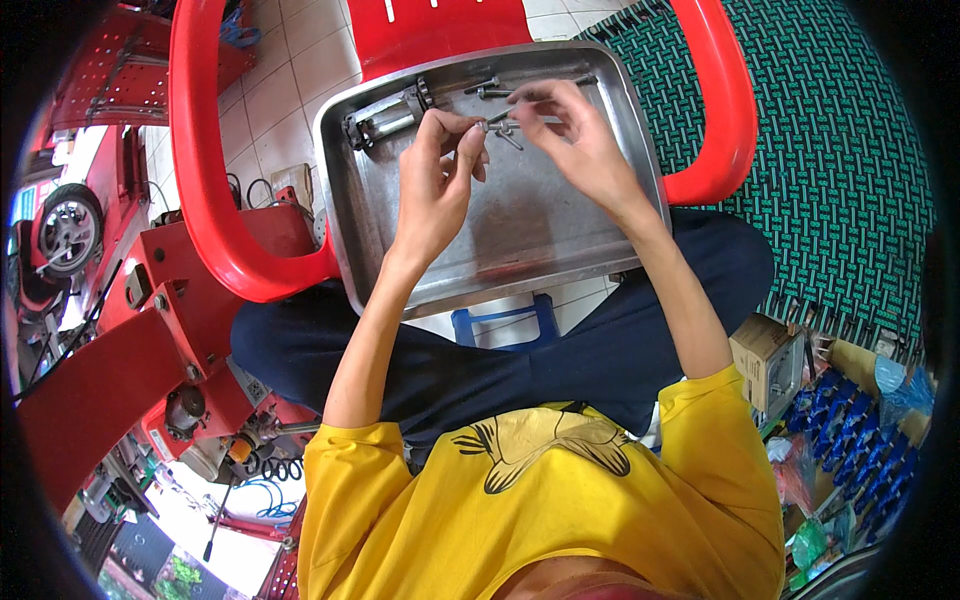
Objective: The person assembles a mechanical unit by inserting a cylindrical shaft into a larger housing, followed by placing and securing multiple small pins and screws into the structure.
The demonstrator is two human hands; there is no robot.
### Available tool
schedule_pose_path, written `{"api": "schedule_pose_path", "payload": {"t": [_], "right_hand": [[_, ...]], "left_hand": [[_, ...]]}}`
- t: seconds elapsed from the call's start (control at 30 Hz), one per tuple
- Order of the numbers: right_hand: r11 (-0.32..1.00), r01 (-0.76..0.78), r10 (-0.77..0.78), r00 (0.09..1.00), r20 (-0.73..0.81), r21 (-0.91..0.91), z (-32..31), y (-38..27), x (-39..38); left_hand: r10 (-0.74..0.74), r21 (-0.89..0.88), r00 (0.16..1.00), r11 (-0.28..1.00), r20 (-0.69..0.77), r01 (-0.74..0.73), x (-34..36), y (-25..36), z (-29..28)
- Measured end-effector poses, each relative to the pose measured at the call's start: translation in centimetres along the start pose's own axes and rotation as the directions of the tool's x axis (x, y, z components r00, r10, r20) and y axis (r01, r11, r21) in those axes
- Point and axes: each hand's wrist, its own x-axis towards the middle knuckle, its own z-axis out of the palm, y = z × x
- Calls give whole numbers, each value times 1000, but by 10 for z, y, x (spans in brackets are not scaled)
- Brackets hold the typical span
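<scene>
My left hand point(437, 185) is over the metal tray point(480, 258), its thumb and forefinger pinched together. At those fingertips is what looks like a small dark bolt point(499, 117). Close by on the right, my right hand point(575, 140) has its fingers curved and apart, slightly blurred, with nothing clearly between them. Beneath and beyond the hands, several loose bolts point(489, 85) lie in the far part of the tray. A metal cylindrical part with dark toothed ends point(388, 120) rests in the tray's far left corner, left of my left hand.
A red plastic chair point(200, 150) carries the tray between its armrests. Red machinery point(190, 270) stands close on the left, with a wheel point(70, 230) beyond. At right are a green-and-black woven surface point(810, 150), a cardboard box point(762, 360) and stacked blue parts point(850, 430).
</scene>
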Motion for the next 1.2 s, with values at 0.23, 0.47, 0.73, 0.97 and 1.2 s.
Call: {"api": "schedule_pose_path", "payload": {"t": [0.23,0.47,0.73,0.97,1.2], "right_hand": [[1000,-6,9,992,125,-27,0,2,-3],[988,-156,155,986,61,6,1,10,3],[997,65,-65,998,10,45,5,-13,-3],[990,-21,38,991,125,-137,-10,12,3],[998,59,-59,998,24,-6,1,-4,-3]], "left_hand": [[-14,-45,1000,999,-1,14,-1,-4,-1],[-29,-116,999,993,21,32,0,-7,-3],[-29,-142,1000,989,8,30,0,-10,-3],[-40,-166,998,985,47,47,-1,-9,0],[-61,-182,997,981,40,67,0,-5,-4]]}}
